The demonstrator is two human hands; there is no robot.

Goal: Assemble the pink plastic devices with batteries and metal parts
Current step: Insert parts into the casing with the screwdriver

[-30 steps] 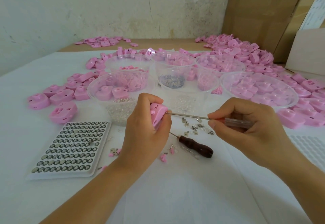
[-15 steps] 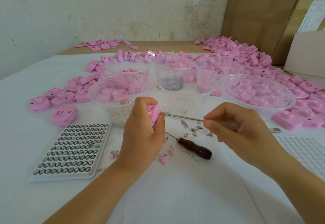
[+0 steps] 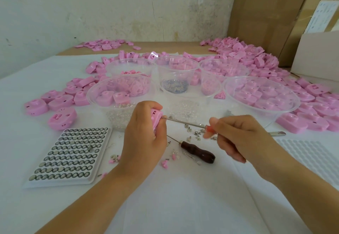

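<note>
Now, gripping pink device (image 3: 156,119) in left hand (image 3: 145,138), pinching screwdriver (image 3: 183,122) in right hand (image 3: 238,136), poking in from three o'clock; seemingly seating a metal part, next needing steady pressure.

**A:** Entry one, the wall?
**B:** Wall (image 3: 91,9): off-white plaster, stained and mottled, with a thin crack (image 3: 153,6) running down from the top.
**A:** Furniture?
**B:** Counter (image 3: 174,45): brown top, bare in a strip along the wall. The rest lies under a white sheet (image 3: 183,206).
**A:** Right side?
**B:** Cardboard sheets (image 3: 266,13): brown, standing against the corner. A white box (image 3: 315,55) stands in front of them.
**A:** Light?
**B:** Soft and even, with faint shadows on the sheet.
</note>
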